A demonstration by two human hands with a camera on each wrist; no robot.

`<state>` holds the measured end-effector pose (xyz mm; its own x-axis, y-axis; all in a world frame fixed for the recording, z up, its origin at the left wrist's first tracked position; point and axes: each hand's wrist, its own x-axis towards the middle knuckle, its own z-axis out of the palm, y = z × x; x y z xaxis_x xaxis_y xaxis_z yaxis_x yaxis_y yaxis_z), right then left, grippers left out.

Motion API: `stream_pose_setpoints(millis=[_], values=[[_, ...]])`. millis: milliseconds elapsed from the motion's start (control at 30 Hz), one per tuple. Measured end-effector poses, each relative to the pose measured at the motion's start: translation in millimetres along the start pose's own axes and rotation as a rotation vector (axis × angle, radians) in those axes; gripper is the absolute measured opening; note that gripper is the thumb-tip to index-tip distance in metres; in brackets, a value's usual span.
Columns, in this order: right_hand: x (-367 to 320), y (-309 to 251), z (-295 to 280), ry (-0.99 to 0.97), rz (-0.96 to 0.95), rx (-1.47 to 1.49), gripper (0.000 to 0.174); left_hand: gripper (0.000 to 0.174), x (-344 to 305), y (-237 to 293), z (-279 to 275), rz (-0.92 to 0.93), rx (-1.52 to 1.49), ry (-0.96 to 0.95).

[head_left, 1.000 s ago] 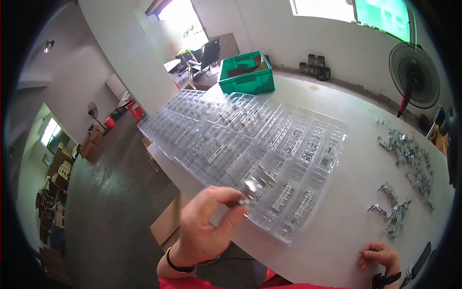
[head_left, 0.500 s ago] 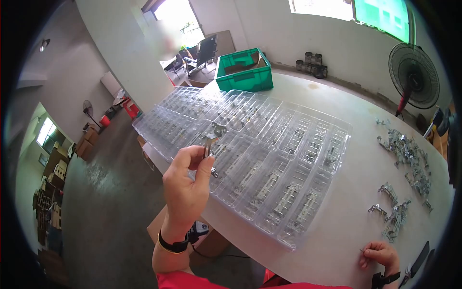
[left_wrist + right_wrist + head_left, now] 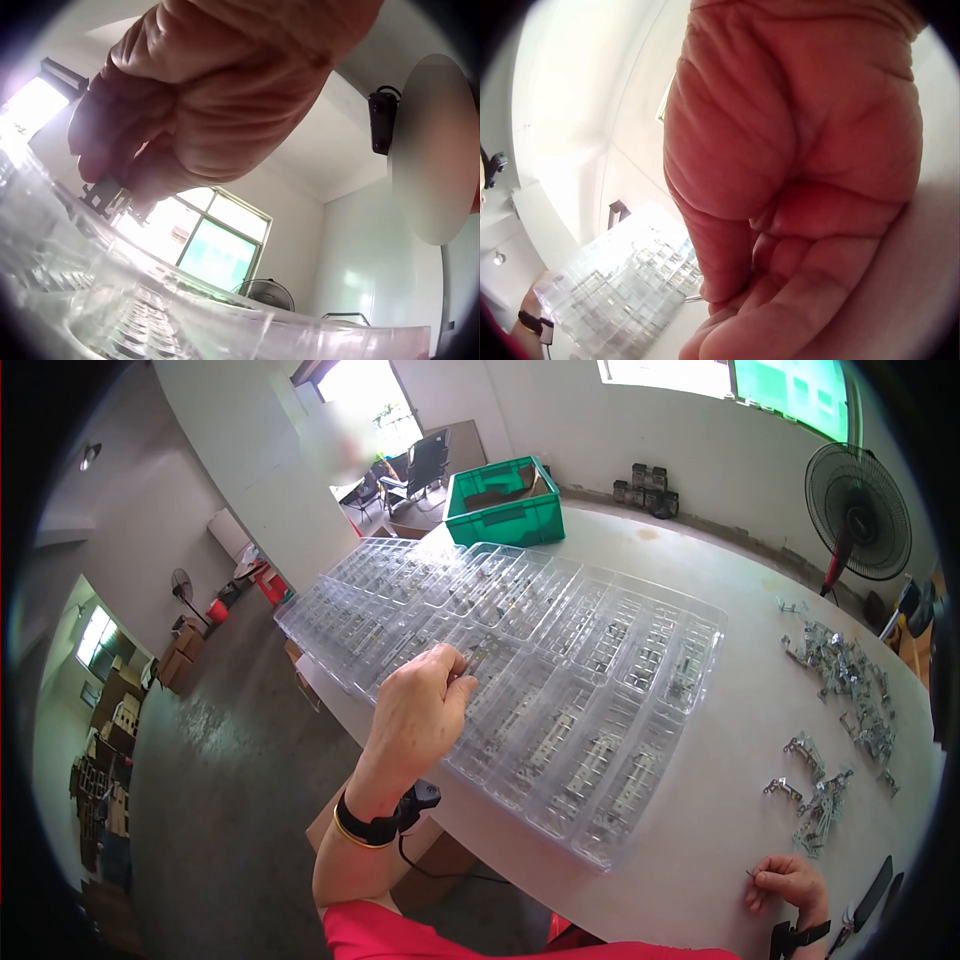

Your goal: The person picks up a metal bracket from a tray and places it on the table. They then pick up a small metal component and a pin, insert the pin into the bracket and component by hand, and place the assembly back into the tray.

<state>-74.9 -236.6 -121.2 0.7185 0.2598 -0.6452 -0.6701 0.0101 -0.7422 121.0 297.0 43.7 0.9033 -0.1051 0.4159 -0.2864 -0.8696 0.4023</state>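
My left hand [image 3: 418, 705] is over the middle of the clear plastic compartment trays [image 3: 722, 622], thumb and fingers pinching a small metal bracket [image 3: 105, 196]. In the left wrist view the bracket's notched end pokes out below the fingertips, close over the tray wall. Rows of similar metal parts [image 3: 550, 745] lie in the compartments. At the table's near right, my right hand [image 3: 788, 885] rests with curled fingers. Between its thumb and fingers it pinches a thin metal pin [image 3: 695, 298], mostly hidden by the hand.
Loose metal brackets [image 3: 840, 670] lie heaped on the right of the white table [image 3: 690, 840]. Black-handled scissors [image 3: 872, 895] lie beside my right wrist. A green crate [image 3: 510, 520] stands at the far end. A fan [image 3: 858, 510] stands beyond the right side.
My left hand moved left and up from the near tray with the bracket, then came down and slightly right onto the tray's middle. The right hand stayed in place.
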Motion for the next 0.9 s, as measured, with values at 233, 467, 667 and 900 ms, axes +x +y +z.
stream_pose_setpoints(millis=[233, 467, 667, 900], values=[[1, 1, 0, -0.010, -0.012, 0.011, 0.012, 0.015, 2, 0, 4, -0.038, 0.062, -0.092], [1, 2, 0, -0.011, -0.017, -0.001, 0.012, 0.015, 3, -2, 11, -0.002, 0.151, -0.061], [1, 3, -2, -0.012, -0.016, -0.004, 0.013, 0.017, 3, 1, 17, -0.014, 0.198, -0.083], [-2, -2, 4, 0.004, 0.015, 0.014, 0.014, 0.017, 6, -1, 21, -0.024, 0.260, -0.111]])
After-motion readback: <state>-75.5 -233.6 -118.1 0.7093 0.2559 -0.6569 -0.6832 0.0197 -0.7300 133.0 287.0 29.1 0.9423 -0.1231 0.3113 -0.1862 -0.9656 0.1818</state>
